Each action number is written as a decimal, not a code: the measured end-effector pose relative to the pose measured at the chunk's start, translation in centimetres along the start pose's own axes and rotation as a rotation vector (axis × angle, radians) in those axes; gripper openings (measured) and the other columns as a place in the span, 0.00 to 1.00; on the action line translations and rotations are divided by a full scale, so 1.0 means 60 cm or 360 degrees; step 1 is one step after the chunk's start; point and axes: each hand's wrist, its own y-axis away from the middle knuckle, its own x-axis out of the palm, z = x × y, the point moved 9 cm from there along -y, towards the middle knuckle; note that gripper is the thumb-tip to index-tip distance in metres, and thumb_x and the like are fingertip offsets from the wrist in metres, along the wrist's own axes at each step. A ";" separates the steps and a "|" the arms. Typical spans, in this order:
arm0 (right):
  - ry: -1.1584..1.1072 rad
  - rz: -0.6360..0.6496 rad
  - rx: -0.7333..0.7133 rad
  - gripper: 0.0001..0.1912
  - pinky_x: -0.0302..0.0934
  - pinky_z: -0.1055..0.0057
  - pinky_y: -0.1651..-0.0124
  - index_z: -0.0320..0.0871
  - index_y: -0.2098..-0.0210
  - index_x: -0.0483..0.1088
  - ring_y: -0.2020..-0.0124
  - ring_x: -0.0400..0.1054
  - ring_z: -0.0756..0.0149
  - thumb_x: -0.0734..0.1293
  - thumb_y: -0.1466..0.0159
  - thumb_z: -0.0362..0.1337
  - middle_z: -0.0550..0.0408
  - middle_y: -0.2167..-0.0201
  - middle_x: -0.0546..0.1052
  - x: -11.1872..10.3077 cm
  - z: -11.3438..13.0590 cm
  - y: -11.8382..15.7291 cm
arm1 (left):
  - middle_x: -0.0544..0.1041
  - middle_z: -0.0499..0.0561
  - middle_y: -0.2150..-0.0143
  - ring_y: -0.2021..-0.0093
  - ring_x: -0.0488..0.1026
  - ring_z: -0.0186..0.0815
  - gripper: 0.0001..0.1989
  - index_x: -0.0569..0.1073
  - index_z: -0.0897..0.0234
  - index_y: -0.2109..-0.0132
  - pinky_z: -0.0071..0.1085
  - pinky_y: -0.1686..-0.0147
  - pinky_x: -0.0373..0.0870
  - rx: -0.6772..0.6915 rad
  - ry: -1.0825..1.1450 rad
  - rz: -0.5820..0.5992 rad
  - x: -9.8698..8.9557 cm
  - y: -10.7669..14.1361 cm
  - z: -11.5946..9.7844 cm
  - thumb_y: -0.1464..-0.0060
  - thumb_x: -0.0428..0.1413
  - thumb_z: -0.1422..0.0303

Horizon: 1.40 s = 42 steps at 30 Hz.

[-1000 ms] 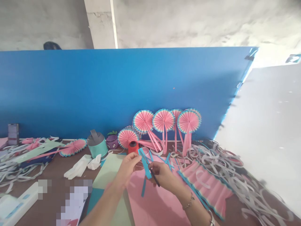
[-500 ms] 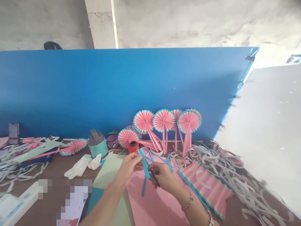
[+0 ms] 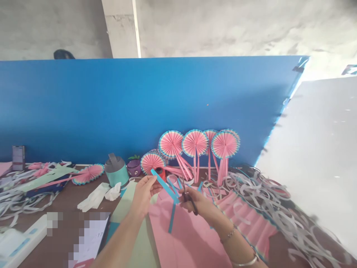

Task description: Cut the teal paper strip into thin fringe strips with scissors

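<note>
My left hand pinches the upper end of a narrow blue paper strip, which slants down to the right. Held in my right hand is a pair of dark scissors, blades pointing up, with fingertips close to the strip's lower end. Whether those fingertips grip the strip I cannot tell. Under both hands lies pink paper, with another blue strip on it. Pale green paper is to its left. Pleated pink paper with blue edging rests on the right.
Several round pink fans lean on the blue partition. Before it stand a teal cup, a purple pot and a red spool. Curled pale strips heap up at right; a white power strip lies left.
My left hand has shifted left and down, and the held blue strip now slants more. The scissors have turned from lying across the strip to pointing upward beside it.
</note>
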 end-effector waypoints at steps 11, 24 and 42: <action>-0.0098 -0.0087 -0.0121 0.27 0.49 0.82 0.77 0.34 0.54 0.59 0.74 0.60 0.77 0.65 0.53 0.36 0.54 0.71 0.67 0.010 0.014 0.004 | 0.72 0.56 0.65 0.65 0.71 0.35 0.22 0.64 0.71 0.64 0.28 0.64 0.68 -0.0015 0.0011 -0.0028 0.002 0.003 0.005 0.56 0.60 0.56; -0.0727 0.0102 0.0058 0.31 0.51 0.82 0.70 0.36 0.54 0.57 0.73 0.59 0.79 0.71 0.54 0.36 0.58 0.75 0.61 0.027 0.000 0.007 | 0.68 0.62 0.50 0.55 0.70 0.39 0.23 0.65 0.72 0.51 0.32 0.56 0.68 -0.0024 0.0311 0.0522 0.061 0.020 -0.003 0.50 0.58 0.62; -0.0979 0.0398 0.0378 0.30 0.44 0.83 0.73 0.40 0.56 0.55 0.74 0.59 0.79 0.71 0.56 0.34 0.59 0.73 0.62 0.069 -0.021 0.020 | 0.70 0.53 0.67 0.75 0.57 0.23 0.26 0.69 0.70 0.52 0.23 0.75 0.51 -0.0086 -0.0315 0.0798 0.101 0.052 0.023 0.52 0.58 0.55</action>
